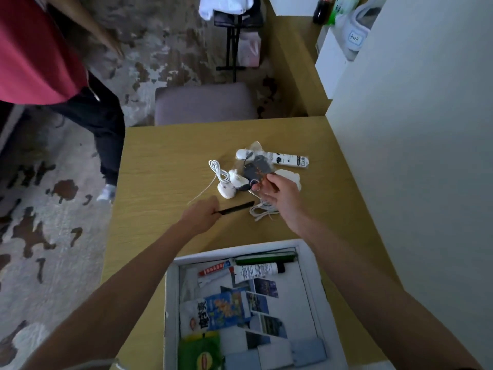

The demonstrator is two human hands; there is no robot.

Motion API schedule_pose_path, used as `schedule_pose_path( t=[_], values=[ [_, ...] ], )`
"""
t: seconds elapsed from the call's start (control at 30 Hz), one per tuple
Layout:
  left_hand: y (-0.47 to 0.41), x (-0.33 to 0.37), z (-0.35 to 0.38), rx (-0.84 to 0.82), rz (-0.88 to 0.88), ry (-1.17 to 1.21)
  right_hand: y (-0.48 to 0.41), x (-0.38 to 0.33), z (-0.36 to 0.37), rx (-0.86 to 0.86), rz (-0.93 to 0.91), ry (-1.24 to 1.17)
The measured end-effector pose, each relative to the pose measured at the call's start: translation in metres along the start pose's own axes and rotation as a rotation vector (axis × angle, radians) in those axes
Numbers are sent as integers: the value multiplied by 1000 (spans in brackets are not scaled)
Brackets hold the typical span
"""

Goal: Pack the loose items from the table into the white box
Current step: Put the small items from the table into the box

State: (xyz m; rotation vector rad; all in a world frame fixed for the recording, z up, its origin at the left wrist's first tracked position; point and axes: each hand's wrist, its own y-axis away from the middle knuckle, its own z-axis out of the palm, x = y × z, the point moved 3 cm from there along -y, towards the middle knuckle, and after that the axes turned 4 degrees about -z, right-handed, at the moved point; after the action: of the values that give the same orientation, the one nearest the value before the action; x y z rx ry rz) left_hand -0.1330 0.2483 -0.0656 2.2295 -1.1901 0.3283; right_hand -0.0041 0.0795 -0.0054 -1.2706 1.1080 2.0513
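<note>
My left hand (204, 212) grips one end of a black comb (237, 207) that lies flat on the wooden table (165, 161). My right hand (282, 194) pinches the near edge of a clear packet holding a dark grey item (254, 166), beside a small metal ring (255, 186). Loose on the table are a white tube with black print (288, 158), a coiled white cable (218, 169), small white gadgets (231, 185), a white lump (289, 175) and a second white cable (262, 210). The white box (310, 276) stands open at the near edge, with tubes, packets and cards inside.
A person in a red top and dark trousers (88, 108) stands at the left by the table. A grey padded stool (202, 102) sits beyond the far edge. A white wall (416, 129) bounds the right side. Patterned carpet covers the floor.
</note>
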Motion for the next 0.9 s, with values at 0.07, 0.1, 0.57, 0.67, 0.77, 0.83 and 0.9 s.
schedule_pose_path(
  t=[0.07, 0.1, 0.57, 0.67, 0.77, 0.83, 0.9],
  values=[
    [23, 4, -19, 102, 43, 105, 16, -10, 1, -13, -68, 26],
    [36, 7, -29, 156, 65, 155, 25, -15, 1, -35, -98, 14],
    [237, 13, 1, 396, 109, 84, 126, -3, 2, -378, -64, 158],
    [245, 12, 17, 451, 99, -51, 142, 10, -4, -453, -121, 451],
    [240, 18, 34, 387, 176, -129, 152, 25, -11, -489, -116, 629],
    [234, 22, 46, 309, 184, -197, 153, 35, -16, -458, -111, 723],
    [226, 25, 57, 249, 179, -286, 155, 45, -21, -420, -109, 796]
  ],
)
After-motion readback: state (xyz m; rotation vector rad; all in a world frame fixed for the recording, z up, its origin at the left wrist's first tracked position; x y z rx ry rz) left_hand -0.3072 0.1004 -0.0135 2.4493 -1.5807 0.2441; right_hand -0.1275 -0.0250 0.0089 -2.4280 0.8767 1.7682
